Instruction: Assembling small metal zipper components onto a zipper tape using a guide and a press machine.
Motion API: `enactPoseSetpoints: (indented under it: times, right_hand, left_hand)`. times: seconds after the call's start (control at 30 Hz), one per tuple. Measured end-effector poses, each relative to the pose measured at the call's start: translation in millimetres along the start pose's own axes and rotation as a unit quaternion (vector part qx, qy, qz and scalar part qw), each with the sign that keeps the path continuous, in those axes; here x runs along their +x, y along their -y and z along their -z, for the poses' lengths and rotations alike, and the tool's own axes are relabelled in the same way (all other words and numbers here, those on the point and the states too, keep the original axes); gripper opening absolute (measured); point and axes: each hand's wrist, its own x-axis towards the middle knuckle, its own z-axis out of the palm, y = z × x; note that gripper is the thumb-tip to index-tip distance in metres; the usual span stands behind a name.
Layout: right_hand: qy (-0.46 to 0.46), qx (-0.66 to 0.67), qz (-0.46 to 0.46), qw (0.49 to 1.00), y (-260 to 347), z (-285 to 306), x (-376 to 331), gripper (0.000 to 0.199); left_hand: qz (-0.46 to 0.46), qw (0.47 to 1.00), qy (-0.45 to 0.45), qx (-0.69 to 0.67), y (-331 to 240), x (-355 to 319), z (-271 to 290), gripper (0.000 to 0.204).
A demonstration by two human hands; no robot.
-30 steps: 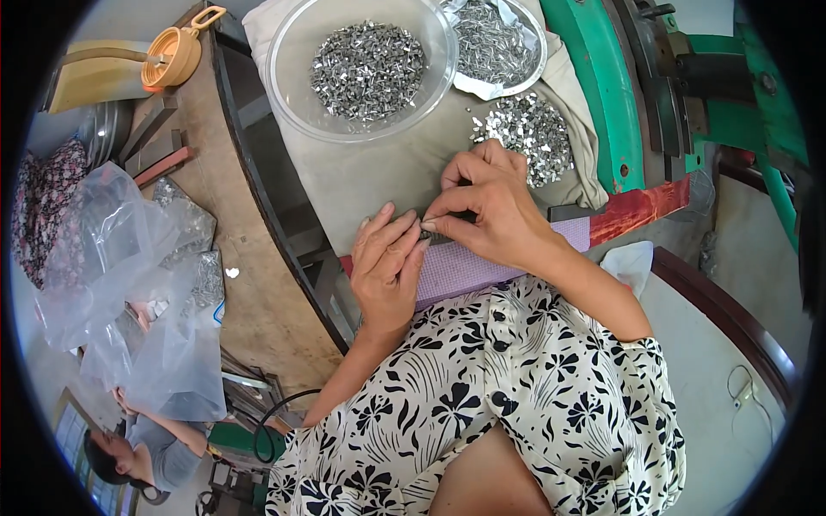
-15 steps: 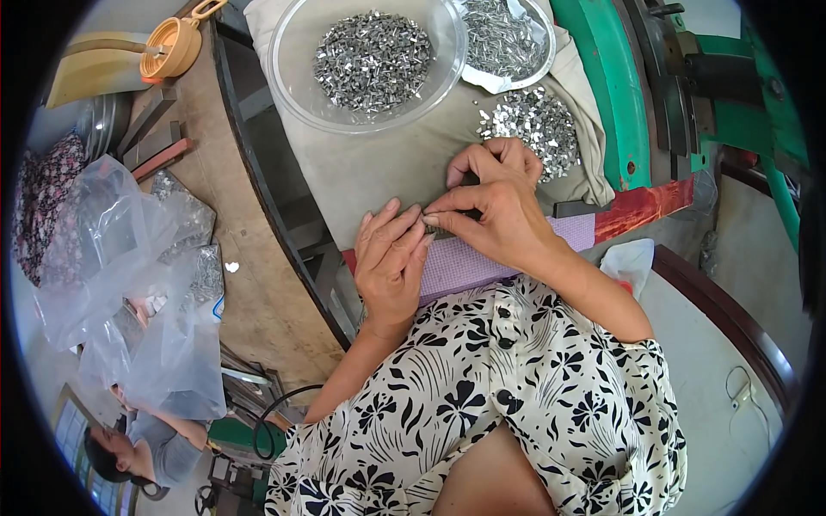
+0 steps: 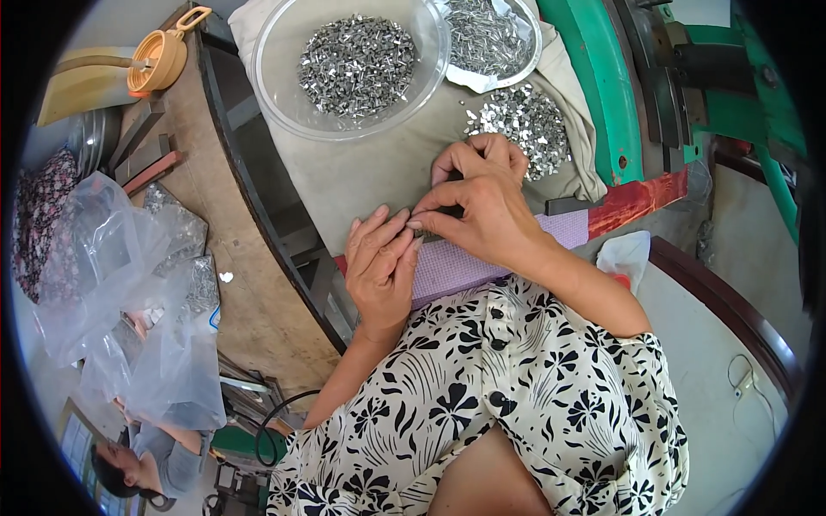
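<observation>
My left hand (image 3: 380, 273) and my right hand (image 3: 486, 206) meet at the fingertips over the near edge of the grey-green cloth (image 3: 335, 185). The right thumb and forefinger pinch together against the left fingertips; whatever lies between them is too small and covered to name. The other right fingers curl beside a loose heap of small shiny metal pieces (image 3: 538, 138). Beyond the hands stands a clear plastic bowl (image 3: 268, 86) holding many short grey metal pieces (image 3: 357, 69). To its right, a white dish (image 3: 527, 64) holds thin metal pins (image 3: 486, 39).
A lilac textured mat (image 3: 469, 262) runs along the near edge. Green machinery (image 3: 594, 95) rises at the right. On the left, a wooden table (image 3: 232, 232) carries clear plastic bags (image 3: 112, 258), metal bars and an orange round container (image 3: 157, 62). Another person (image 3: 142, 460) is at lower left.
The whole view has shifted slightly, so bowl, heap and hands appear a little further left. The hands keep the same pose, fingertips together.
</observation>
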Motion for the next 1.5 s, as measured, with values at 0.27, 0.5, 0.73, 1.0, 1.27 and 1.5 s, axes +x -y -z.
enactPoseSetpoints:
  times: [0.27,0.5,0.73,1.0,1.27,1.5]
  right_hand:
    - [0.014,0.001,-0.005,1.000,-0.5,3.0,-1.1,0.013]
    - [0.008,-0.007,-0.015,1.000,2.6,2.1,2.1,0.014]
    - [0.008,-0.002,-0.009,1.000,-2.6,4.9,0.3,0.015]
    - [0.003,-0.015,-0.013,1.000,-5.3,9.5,-2.9,0.017]
    - [0.028,-0.023,-0.016,0.999,-7.6,16.1,-3.7,0.016]
    - [0.057,-0.020,-0.013,0.998,-10.4,22.1,-4.9,0.013]
  left_hand:
    - [0.004,1.000,0.010,-0.008,-0.1,-1.0,0.7,0.022]
    - [-0.003,1.000,0.005,-0.002,1.2,-0.4,0.0,0.019]
    - [0.006,1.000,0.019,-0.002,0.0,1.2,0.5,0.019]
    - [0.007,1.000,0.017,0.007,-2.1,1.4,1.1,0.020]
    - [-0.004,1.000,0.010,0.011,-1.4,2.8,0.0,0.019]
    - [-0.009,1.000,0.008,0.011,-1.1,2.4,-0.2,0.019]
